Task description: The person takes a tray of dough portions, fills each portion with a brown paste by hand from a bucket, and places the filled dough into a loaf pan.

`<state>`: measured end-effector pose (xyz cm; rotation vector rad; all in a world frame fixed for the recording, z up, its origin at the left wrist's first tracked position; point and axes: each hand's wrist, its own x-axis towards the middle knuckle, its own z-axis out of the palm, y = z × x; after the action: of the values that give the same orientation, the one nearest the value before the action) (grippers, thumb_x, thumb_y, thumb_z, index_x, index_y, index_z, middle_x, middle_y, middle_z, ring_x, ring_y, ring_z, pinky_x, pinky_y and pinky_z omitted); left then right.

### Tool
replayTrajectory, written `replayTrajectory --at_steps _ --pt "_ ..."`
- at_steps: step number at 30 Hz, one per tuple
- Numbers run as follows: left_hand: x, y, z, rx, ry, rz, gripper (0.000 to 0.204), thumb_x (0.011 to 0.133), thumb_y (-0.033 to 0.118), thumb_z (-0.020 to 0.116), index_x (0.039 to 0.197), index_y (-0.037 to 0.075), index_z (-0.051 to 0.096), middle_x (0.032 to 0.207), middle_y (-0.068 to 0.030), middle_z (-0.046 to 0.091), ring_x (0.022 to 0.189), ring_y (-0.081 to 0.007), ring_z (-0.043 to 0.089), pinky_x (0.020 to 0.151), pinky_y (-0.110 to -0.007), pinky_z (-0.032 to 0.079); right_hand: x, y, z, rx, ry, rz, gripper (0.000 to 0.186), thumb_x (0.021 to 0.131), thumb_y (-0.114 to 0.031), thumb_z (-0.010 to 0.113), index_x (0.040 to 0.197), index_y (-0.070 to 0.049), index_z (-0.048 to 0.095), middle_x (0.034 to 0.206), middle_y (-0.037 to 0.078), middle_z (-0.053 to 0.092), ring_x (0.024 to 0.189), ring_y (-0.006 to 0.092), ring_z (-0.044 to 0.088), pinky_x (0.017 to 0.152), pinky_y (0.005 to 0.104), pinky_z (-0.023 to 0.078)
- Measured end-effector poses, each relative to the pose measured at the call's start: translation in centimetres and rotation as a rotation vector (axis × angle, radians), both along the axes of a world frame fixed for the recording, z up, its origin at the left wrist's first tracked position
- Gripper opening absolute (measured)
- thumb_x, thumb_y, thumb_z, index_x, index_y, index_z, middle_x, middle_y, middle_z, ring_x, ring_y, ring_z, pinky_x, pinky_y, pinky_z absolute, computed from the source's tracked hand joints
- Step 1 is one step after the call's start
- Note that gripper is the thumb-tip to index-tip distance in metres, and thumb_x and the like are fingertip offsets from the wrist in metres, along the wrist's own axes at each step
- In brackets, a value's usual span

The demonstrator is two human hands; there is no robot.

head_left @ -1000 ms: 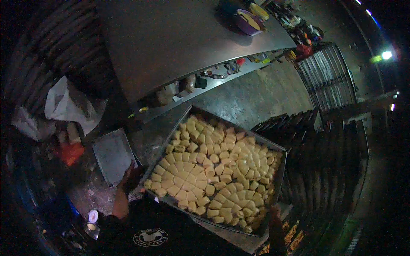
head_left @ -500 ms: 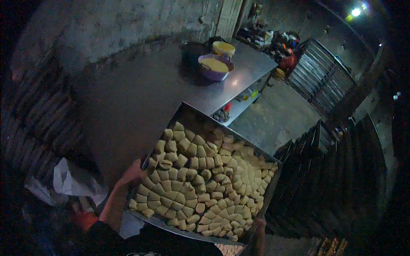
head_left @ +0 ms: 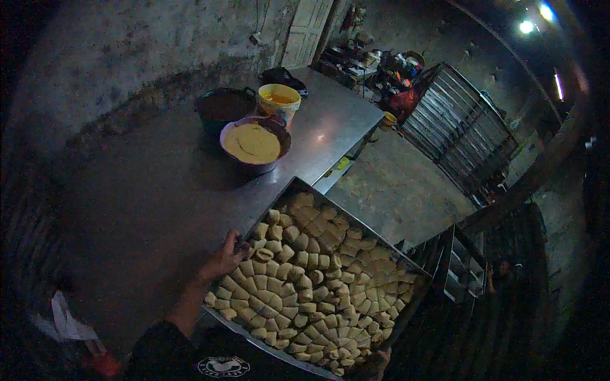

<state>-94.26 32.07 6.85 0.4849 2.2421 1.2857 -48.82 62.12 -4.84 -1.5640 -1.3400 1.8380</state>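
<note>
A square metal tray full of pale dough pieces, some set in round segmented patterns, is held at the near edge of the steel table. My left hand grips its left rim, fingers curled over it. My right hand holds its lower right edge, partly in shadow. Beyond the tray on the table stands a purple bowl of yellowish batter, beside a yellow bucket and a dark tub.
The steel table runs along a stained wall, with a dark item at its far end. A metal rack leans at the back right over the concrete floor. Another person is among dark stacked trays at the right.
The view has swung up toward the table and bowls. The tray, held in both hands, has moved from over the floor toward the table's edge; the small tray at left has left view.
</note>
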Motion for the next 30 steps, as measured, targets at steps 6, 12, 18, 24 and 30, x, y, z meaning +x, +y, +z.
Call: replayTrajectory --at_steps 6,12,18,24,30 --pt "-2.4 1.8 -8.3 -0.065 0.291 -0.061 0.044 0.097 0.034 0.057 0.127 0.003 0.049 0.111 -0.0211 0.063 0.105 -0.0368 0.061 0.095 -0.043 0.046 3.1 -3.3 0.1 0.046 -0.029 -0.073 0.034 0.087 -0.014 0.053 0.119 -0.009 0.045 0.091 0.009 0.054 0.072 0.0234 0.053 0.064 0.0384 0.046" --pt "-3.4 3.7 -7.5 0.045 0.226 -0.122 0.046 0.095 0.031 0.058 0.130 0.004 0.051 0.130 -0.0255 0.051 0.119 -0.0418 0.053 0.097 -0.046 0.045 3.1 -3.5 3.0 0.080 -0.074 -0.083 0.035 0.087 -0.013 0.053 0.120 -0.008 0.045 0.090 0.009 0.055 0.070 0.0234 0.055 0.062 0.0379 0.048" --pt "-3.7 3.3 -5.4 -0.006 0.332 -0.112 0.028 0.091 0.023 0.061 0.108 0.002 0.057 0.110 -0.0244 0.059 0.107 -0.0434 0.056 0.088 -0.049 0.046 3.5 -5.0 3.6 0.083 -0.045 -0.089 0.036 0.087 -0.012 0.053 0.122 -0.008 0.045 0.089 0.010 0.057 0.069 0.0234 0.057 0.060 0.0373 0.049" --pt "-3.6 3.1 -4.2 0.064 0.546 -0.045 0.018 0.088 0.014 0.063 0.100 0.002 0.057 0.093 -0.0243 0.063 0.091 -0.0442 0.061 0.076 -0.052 0.047 2.9 -5.7 2.0 0.070 0.048 -0.067 0.037 0.087 -0.011 0.052 0.123 -0.007 0.045 0.088 0.010 0.058 0.067 0.0234 0.059 0.058 0.0368 0.051" --pt "-1.8 0.9 -2.9 0.007 0.431 -0.043 0.016 0.089 0.010 0.061 0.100 0.001 0.054 0.090 -0.0232 0.061 0.087 -0.0416 0.060 0.075 -0.046 0.047 3.8 -7.6 1.6 0.043 0.124 -0.091 0.039 0.087 -0.010 0.052 0.125 -0.007 0.045 0.087 0.010 0.059 0.065 0.0235 0.060 0.057 0.0362 0.052"
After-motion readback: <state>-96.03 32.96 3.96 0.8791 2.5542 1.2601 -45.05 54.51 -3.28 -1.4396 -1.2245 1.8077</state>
